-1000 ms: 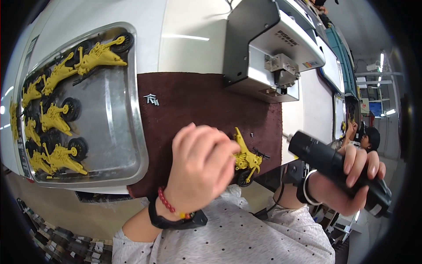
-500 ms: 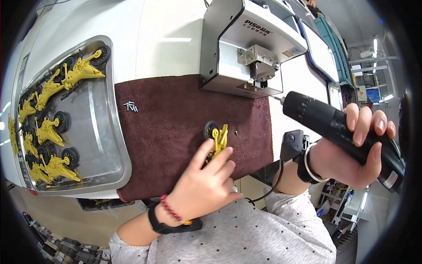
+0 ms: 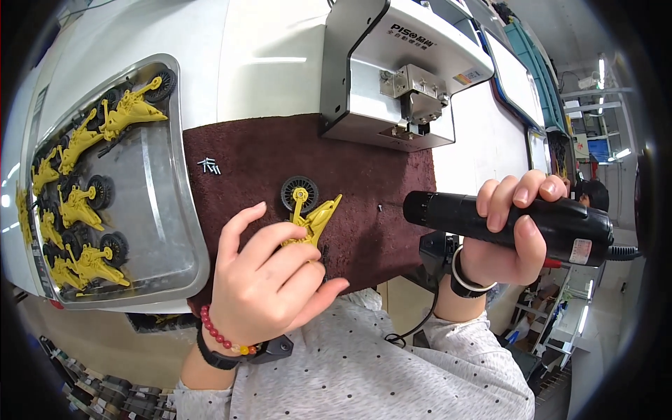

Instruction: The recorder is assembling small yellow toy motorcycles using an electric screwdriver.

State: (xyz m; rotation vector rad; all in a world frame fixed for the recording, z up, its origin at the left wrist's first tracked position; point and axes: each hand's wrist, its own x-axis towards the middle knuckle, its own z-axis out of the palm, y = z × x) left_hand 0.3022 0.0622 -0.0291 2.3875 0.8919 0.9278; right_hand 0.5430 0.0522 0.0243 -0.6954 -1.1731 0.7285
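Note:
A yellow toy motorcycle (image 3: 318, 220) with a black wheel (image 3: 299, 194) lies on the brown cloth. My left hand (image 3: 269, 280) is over its near end, fingers apart and bent, with the middle fingertips at the yellow body; the part beneath them is hidden. My right hand (image 3: 514, 224) is wrapped round a black electric screwdriver (image 3: 448, 210), held nearly level and pointing left. Its thin bit comes close to a small dark screw (image 3: 380, 208) on the cloth; whether they touch I cannot tell.
At left, a metal tray (image 3: 157, 231) holds several yellow toy motorcycles. Small silver pins (image 3: 208, 166) lie on the brown cloth (image 3: 245, 150) near it. A grey screw-feeding machine (image 3: 392, 91) stands at the back. A cable (image 3: 623, 252) trails from the screwdriver.
The screwdriver has swung down and left from beside the machine to near the small screw. The toy motorcycle has shifted left and turned, and my left hand has moved left, its fingers spreading.

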